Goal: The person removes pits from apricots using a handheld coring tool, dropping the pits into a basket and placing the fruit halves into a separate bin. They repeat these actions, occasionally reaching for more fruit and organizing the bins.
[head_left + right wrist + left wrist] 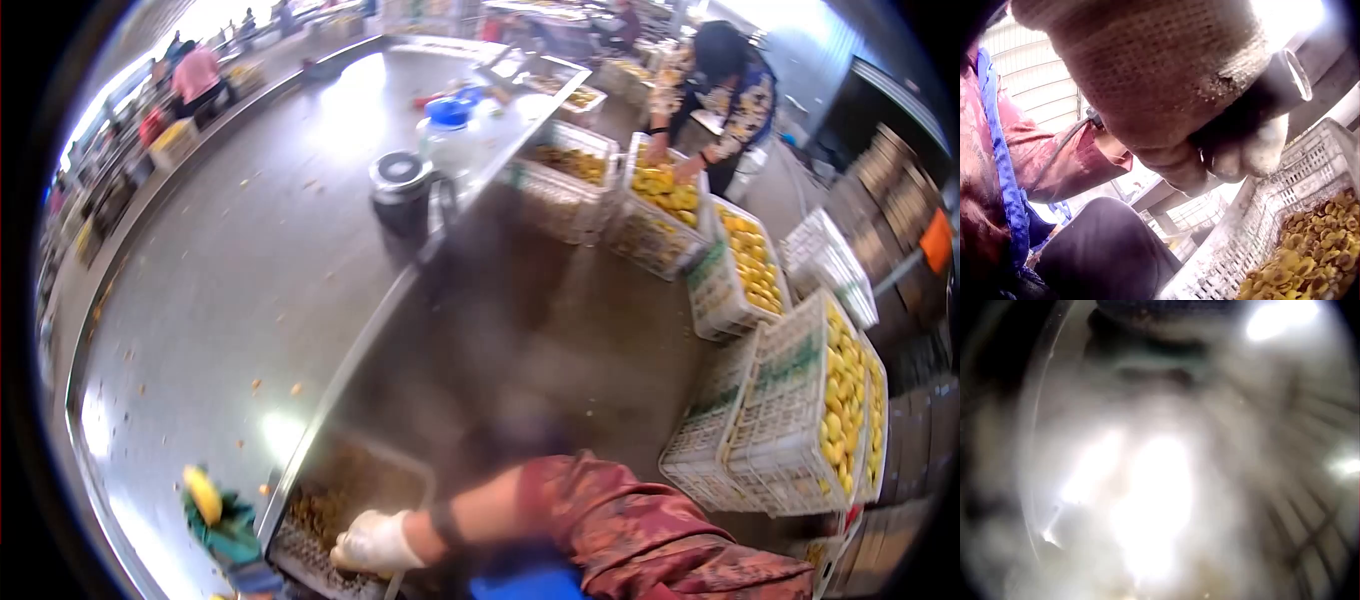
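Note:
At the metal table's near edge in the head view, my left hand (222, 522), in a dark green covering, holds a yellow fruit (203, 495). The left wrist view is badly blurred; a teal-green patch (1160, 357) shows near its top. My right hand (378, 543) wears a pale knitted glove and is over a crate (405, 462) of small brownish-yellow pieces. The right wrist view has the glove (1160, 81) large, its fingers curled round a dark tube-like tool (1260, 94) with a hollow end. Yellow-brown pieces (1310, 256) lie below in the white crate (1210, 265).
A dark lidded jar (400, 195) and a blue-capped container (448, 140) stand on the metal table (230, 260). White crates (790, 400) of yellow fruit line the right side. Another person (725, 90) bends over a crate at the back; stacked boxes (885, 190) stand far right.

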The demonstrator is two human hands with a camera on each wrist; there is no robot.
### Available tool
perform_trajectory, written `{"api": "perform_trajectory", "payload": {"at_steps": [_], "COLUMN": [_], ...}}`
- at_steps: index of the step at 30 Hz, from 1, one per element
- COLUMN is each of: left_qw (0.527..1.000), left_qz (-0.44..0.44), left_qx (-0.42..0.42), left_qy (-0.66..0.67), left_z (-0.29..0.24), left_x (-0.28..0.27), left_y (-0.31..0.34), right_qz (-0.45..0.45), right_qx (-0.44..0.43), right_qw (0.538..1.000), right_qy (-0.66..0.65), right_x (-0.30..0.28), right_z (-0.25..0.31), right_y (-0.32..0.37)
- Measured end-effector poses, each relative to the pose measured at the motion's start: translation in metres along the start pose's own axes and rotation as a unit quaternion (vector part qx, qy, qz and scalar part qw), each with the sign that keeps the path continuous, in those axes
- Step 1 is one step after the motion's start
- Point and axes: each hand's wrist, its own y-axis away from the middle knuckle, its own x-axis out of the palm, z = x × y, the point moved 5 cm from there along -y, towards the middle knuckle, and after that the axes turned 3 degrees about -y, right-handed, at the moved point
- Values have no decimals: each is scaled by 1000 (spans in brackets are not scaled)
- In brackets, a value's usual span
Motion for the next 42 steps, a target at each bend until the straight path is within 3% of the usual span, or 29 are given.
{"api": "perform_trajectory", "payload": {"at_steps": [1,3,4,5,7,8,9,10,11,13,14,15,18,19,21,24,26,32,35,38,42], "left_qw": [993,972,974,954,977,980,979,975,971,959,973,972,973,974,977,980,981,965,976,973,952], "left_qz": [89,-84,-75,-187,-140,-157,-176,-202,-224,-269,-189,-160,-179,-180,-172,-163,-161,-181,-165,-176,-166], "left_qx": [30,23,-24,-30,-1,13,22,32,43,87,43,71,77,85,90,86,96,152,142,146,205], "left_qy": [69,216,211,233,158,123,104,86,74,28,124,159,123,104,88,74,55,-115,-17,-3,-155], "left_z": [-4,-13,-24,-25,-23,-24,-20,-14,-11,-18,-7,-9,-22,-24,-22,-23,-23,-29,-22,-23,-27], "left_x": [-13,-18,-17,-26,-38,-42,-32,-26,-14,23,4,17,52,55,49,48,46,38,31,33,30], "left_y": [-1,13,20,28,36,47,53,60,67,84,74,74,86,88,87,89,91,98,96,98,102], "right_qz": [-7,-1,30,7,-23,-38,-72,-85,-81,-107,-120,-154,-177,-179,-205,-173,-197,-193,-181,-174,-136], "right_qx": [-14,-31,-5,39,108,82,163,83,52,59,61,56,12,34,30,44,22,44,53,56,103], "right_qw": [1000,1000,1000,997,976,973,925,961,966,951,942,946,976,967,974,978,974,973,975,971,954], "right_qy": [12,5,-3,-63,-191,-211,-337,-251,-238,-284,-307,-278,-124,-178,-91,-113,-110,-115,-118,-155,-246], "right_x": [5,0,6,7,-13,-25,-29,-9,-36,-36,-38,-44,-50,-50,-39,-32,-28,-17,-13,-6,0], "right_z": [-1,5,4,-1,4,8,6,-7,6,1,-2,3,18,23,21,25,25,27,26,27,32], "right_y": [-1,-4,-11,-10,-4,-4,-4,-23,-23,-36,-42,-47,-52,-55,-63,-72,-76,-82,-83,-84,-84]}}
